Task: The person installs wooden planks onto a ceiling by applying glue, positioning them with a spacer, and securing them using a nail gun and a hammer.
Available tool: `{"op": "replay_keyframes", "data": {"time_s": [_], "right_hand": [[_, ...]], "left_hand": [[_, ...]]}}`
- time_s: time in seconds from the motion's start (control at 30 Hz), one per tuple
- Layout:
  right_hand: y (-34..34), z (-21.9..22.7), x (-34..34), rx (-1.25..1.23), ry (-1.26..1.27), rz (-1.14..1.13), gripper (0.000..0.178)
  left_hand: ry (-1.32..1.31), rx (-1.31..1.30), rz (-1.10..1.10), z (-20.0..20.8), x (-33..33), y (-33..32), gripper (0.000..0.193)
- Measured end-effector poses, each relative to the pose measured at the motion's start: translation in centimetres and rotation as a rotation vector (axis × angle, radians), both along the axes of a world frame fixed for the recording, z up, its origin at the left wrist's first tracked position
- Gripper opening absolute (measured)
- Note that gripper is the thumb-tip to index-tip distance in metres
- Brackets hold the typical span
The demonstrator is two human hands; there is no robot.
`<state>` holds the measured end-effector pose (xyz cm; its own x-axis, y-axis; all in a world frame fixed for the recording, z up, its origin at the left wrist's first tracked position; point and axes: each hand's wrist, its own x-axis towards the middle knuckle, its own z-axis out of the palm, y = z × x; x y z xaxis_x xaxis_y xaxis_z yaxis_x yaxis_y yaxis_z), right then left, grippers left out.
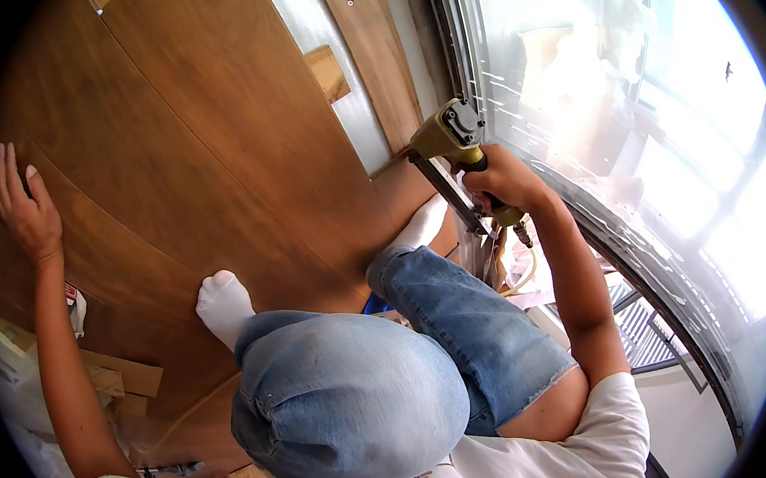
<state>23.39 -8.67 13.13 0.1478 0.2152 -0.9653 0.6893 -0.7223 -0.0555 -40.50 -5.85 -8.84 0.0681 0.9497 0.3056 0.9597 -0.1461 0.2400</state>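
Observation:
My right hand (505, 180) is wrapped round the grip of an olive-yellow air nail gun (447, 134). The gun's long magazine slants down toward my leg, and a hose fitting shows at the base of its grip. Its nose is at the end of a narrow wooden strip (376, 57); whether they touch I cannot tell. Far to the left, my left hand (27, 210) lies with fingers stretched out on the brown wooden panels (206, 127), holding nothing. Between the panels and the strip runs a pale gap (362, 129) with a small wood block (327, 74) in it.
A large glass window (587, 109) with a dark frame runs down the right side. My white-socked feet (225, 308) are on the wood. At lower left are cardboard pieces (130, 374), a red and white packet (75, 307) and plastic sheeting. A pale hose (521, 275) hangs below the gun.

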Motion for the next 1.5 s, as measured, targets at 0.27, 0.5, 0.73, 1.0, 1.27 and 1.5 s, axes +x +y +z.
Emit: {"op": "replay_keyframes", "data": {"time_s": [0.27,0.5,0.73,1.0,1.27,1.5], "right_hand": [[0.7,-0.4,1.0,0.041,0.014,-0.04,0.012],[1.1,0.3,0.9,0.066,-0.081,0.011,0.012],[0.7,0.4,1.5,0.082,-0.109,0.076,0.017],[-4.2,5.9,-0.4,0.189,-0.164,-0.061,0.023],[-11.0,9.5,-0.9,0.186,-0.219,-0.142,0.026],[-16.3,11.6,-0.5,0.222,-0.283,-0.345,0.023]], "left_hand": [[-0.041,0.016,-0.009,-0.5,-0.4,0.3,0.043],[-0.016,0.006,-0.003,-0.1,0.1,0.4,0.043],[-0.019,0.035,-0.014,-0.3,0.0,0.2,0.043],[0.007,0.013,-0.017,0.1,0.1,0.2,0.044],[0.025,0.006,-0.014,0.2,0.6,0.1,0.045],[0.093,0.029,-0.031,-0.1,-0.7,0.2,0.045]]}}
